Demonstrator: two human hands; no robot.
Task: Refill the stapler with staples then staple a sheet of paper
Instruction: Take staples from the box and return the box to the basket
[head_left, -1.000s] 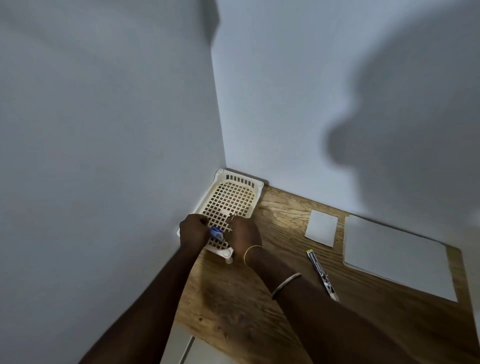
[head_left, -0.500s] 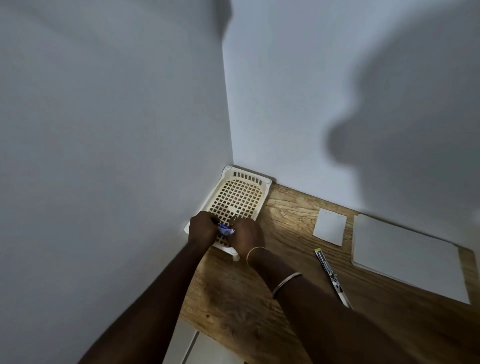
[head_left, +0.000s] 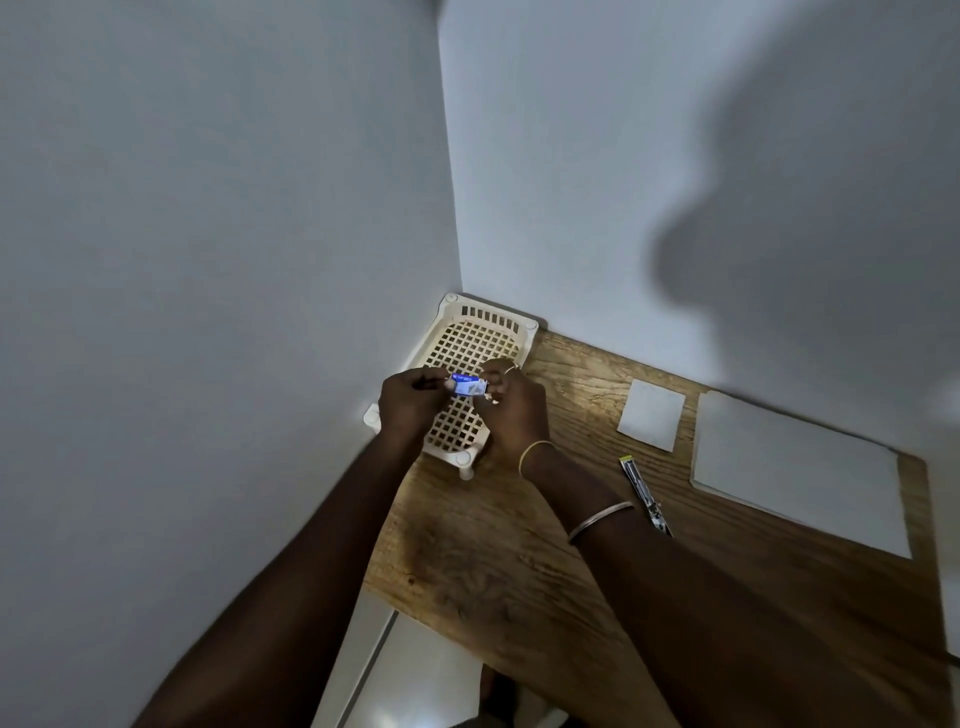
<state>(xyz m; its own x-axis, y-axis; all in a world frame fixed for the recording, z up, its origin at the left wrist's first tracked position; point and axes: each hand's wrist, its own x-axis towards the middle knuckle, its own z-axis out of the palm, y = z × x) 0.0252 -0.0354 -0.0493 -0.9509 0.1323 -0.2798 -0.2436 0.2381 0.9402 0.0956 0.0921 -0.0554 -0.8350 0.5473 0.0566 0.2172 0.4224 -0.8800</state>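
A small blue staple box (head_left: 470, 386) is pinched between the left hand (head_left: 410, 402) and right hand (head_left: 511, 410), above the cream lattice tray (head_left: 485, 338). It should be opened gently and kept level so no strips spill. The opened stapler (head_left: 645, 493) lies on the wooden surface (head_left: 519, 545), right of the tray, apart from both hands.

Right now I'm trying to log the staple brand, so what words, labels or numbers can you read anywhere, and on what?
Small blue box held between the left hand and right hand: white print, too blurred to read.
Stapler on the table: no legible marking.
Paper sheets: blank.
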